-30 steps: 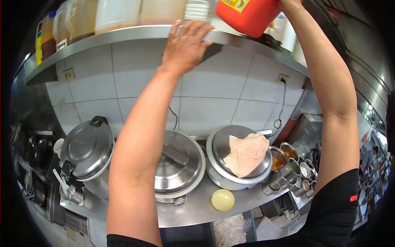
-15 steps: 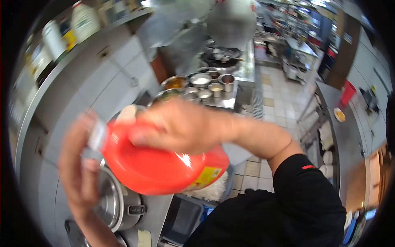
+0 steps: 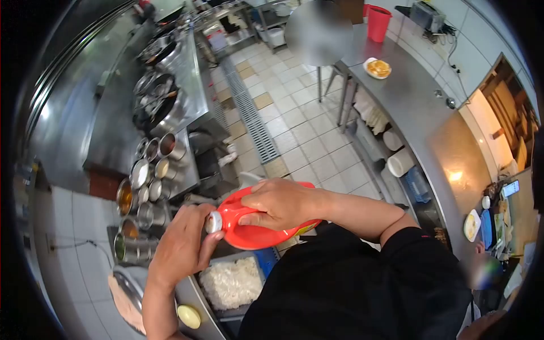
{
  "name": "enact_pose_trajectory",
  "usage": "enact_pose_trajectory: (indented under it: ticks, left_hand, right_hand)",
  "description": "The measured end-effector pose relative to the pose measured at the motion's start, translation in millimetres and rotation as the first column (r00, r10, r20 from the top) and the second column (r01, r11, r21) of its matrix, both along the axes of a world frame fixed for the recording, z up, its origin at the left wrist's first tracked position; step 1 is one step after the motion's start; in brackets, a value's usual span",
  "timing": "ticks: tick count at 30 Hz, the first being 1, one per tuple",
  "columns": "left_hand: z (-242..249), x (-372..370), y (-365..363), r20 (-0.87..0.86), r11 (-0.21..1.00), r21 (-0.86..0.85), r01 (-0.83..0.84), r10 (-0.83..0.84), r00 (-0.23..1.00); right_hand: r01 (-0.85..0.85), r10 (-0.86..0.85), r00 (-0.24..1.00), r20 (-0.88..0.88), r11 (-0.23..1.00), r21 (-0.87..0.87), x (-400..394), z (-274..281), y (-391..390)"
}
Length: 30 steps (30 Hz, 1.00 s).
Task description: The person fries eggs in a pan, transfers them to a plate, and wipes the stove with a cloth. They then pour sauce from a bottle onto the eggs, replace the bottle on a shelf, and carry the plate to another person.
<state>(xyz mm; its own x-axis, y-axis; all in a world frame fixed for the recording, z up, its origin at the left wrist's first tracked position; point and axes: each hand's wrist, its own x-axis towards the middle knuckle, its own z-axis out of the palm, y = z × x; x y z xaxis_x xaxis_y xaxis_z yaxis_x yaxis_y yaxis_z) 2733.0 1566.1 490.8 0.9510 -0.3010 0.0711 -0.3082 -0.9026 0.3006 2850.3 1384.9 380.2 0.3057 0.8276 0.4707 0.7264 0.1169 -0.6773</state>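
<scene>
A red plastic jug (image 3: pixel 252 237) is held tilted nearly on its side in front of my body. My right hand (image 3: pixel 283 204) is closed round its handle from above. At the jug's left end is a white cap (image 3: pixel 214 222). My left hand (image 3: pixel 178 246) has its thumb and fingers closed about this cap; the far fingertips are partly hidden. Below the jug, a tub of white shredded food (image 3: pixel 232 283) sits beside the counter, and a pale yellow oval piece (image 3: pixel 188 316) lies on the counter near my left wrist.
Several metal pots (image 3: pixel 150 214) with sauces and seasonings stand at left, before the wok range (image 3: pixel 156 102). A steel counter (image 3: pixel 416 107) along the right carries a plate of food (image 3: pixel 378 68) and a red pitcher (image 3: pixel 378 24). A floor drain (image 3: pixel 249 113) runs between. Another person is at the far right edge.
My view has swung to the right, toward the right-hand counter. The jug is still in my right hand, and my left fingers, spread beside the cap before, have closed onto it.
</scene>
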Motion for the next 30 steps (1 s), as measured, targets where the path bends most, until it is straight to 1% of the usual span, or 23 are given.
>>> enact_pose_trajectory:
  ticks: [1, 3, 4, 5, 7, 8, 9, 11, 13, 15, 16, 17, 18, 19, 21, 22, 23, 24, 25, 26, 27, 29, 30]
  left_hand:
    - [-7.2, 25.9, -9.2, -0.001, 1.000, -0.017, 0.020, -0.020, 1.000]
    - [-21.2, 71.6, -25.8, -0.044, 0.996, -0.082, -0.018, 0.014, 0.999]
    - [-27.9, 93.8, -34.4, 0.016, 0.999, -0.041, 0.001, 0.000, 1.000]
    - [-33.4, 114.4, -42.5, 0.016, 0.999, -0.052, 0.018, -0.017, 1.000]
    - [-44.2, 151.4, -58.1, -0.053, 0.977, -0.203, -0.060, 0.050, 0.997]
    - [-53.3, 170.6, -66.5, 0.014, 0.968, -0.249, -0.042, 0.047, 0.999]
    - [-58.7, 189.1, -74.5, 0.009, 0.966, -0.256, -0.026, 0.029, 1.000]
    - [-69.5, 224.8, -88.3, -0.107, 0.949, -0.290, -0.126, 0.098, 0.989]
    - [-99.6, 268.2, -96.0, -0.050, 0.949, -0.306, -0.072, 0.060, 0.997]
    - [-127.5, 317.7, -93.8, 0.255, 0.969, -0.235, -0.082, 0.142, 0.957]
    - [-129.1, 342.8, -85.0, 0.242, 0.966, -0.247, -0.078, 0.140, 0.960]
    - [-123.7, 369.1, -72.7, 0.030, 0.870, -0.454, -0.195, 0.234, 0.972]
    - [-122.5, 390.4, -64.6, -0.192, 0.727, -0.602, -0.331, 0.270, 0.943]
    - [-126.4, 405.2, -62.5, -0.199, 0.736, -0.596, -0.321, 0.252, 0.947]
    - [-136.5, 431.9, -61.2, -0.419, 0.567, -0.733, -0.375, 0.057, 0.906]
    - [-157.6, 451.3, -58.9, -0.450, 0.491, -0.767, -0.413, 0.047, 0.892]
    - [-169.1, 473.7, -57.4, -0.459, 0.491, -0.768, -0.411, 0.025, 0.888]
    - [-180.5, 491.8, -55.4, -0.553, 0.446, -0.749, -0.489, -0.016, 0.833]
    - [-193.2, 503.6, -53.6, -0.645, 0.404, -0.713, -0.573, -0.058, 0.762]
    - [-208.4, 519.9, -56.1, -0.662, 0.344, -0.726, -0.595, -0.116, 0.740]
    - [-217.2, 532.3, -63.3, -0.677, 0.348, -0.715, -0.607, -0.123, 0.726]
    - [-231.8, 552.8, -75.8, -0.731, 0.242, -0.679, -0.693, -0.138, 0.668]
    - [-242.3, 561.9, -79.8, -0.738, 0.237, -0.674, -0.699, -0.170, 0.654]
  right_hand:
    - [0.020, -0.020, 1.000, -0.001, 1.000, -0.017, 15.0, -1.3, -16.1]
    - [0.195, -0.193, 0.979, 0.063, 0.981, -0.024, 41.2, -7.5, -41.2]
    - [0.245, -0.242, 0.967, 0.080, 0.969, -0.023, 52.1, -14.4, -50.8]
    - [0.261, -0.258, 0.963, 0.082, 0.965, -0.034, 62.9, -14.6, -60.8]
    - [0.410, -0.403, 0.907, 0.119, 0.911, -0.047, 82.1, -14.0, -79.1]
    - [0.426, -0.418, 0.901, 0.117, 0.903, -0.058, 91.3, -14.9, -87.9]
    - [0.487, -0.471, 0.871, 0.141, 0.866, -0.116, 101.5, -16.5, -95.9]
    - [0.558, -0.531, 0.828, 0.177, 0.810, -0.181, 120.4, -18.3, -108.8]
    - [0.652, -0.626, 0.758, 0.184, 0.710, -0.266, 141.1, -21.9, -120.3]
    - [0.709, -0.683, 0.703, 0.196, 0.654, -0.263, 164.5, -34.1, -137.7]
    - [0.754, -0.730, 0.654, 0.198, 0.607, -0.251, 175.5, -40.8, -148.4]
    - [0.754, -0.732, 0.652, 0.197, 0.600, -0.266, 186.3, -45.7, -161.1]
    - [0.792, -0.795, 0.582, 0.174, 0.504, -0.343, 196.7, -50.1, -174.7]
    - [0.817, -0.855, 0.495, 0.153, 0.399, -0.417, 206.4, -55.2, -186.4]
    - [0.872, -0.946, 0.276, 0.173, 0.171, -0.458, 227.7, -61.9, -209.6]
    - [0.874, -0.950, 0.256, 0.179, 0.148, -0.463, 240.7, -64.0, -222.2]
    - [0.877, -0.979, 0.132, 0.156, 0.042, -0.479, 253.4, -66.5, -235.6]
    - [0.862, -0.990, 0.012, 0.138, -0.060, -0.504, 264.9, -68.8, -248.6]
    - [0.848, -0.989, 0.005, 0.148, -0.074, -0.525, 275.4, -71.1, -259.9]
    - [0.824, -0.978, -0.032, 0.207, -0.143, -0.549, 291.6, -73.2, -271.8]
    - [0.798, -0.962, -0.065, 0.264, -0.209, -0.566, 307.7, -73.7, -282.9]
    - [0.744, -0.956, -0.044, 0.290, -0.225, -0.629, 336.3, -71.5, -302.4]
    - [0.708, -0.949, -0.016, 0.315, -0.233, -0.666, 353.3, -70.8, -312.3]
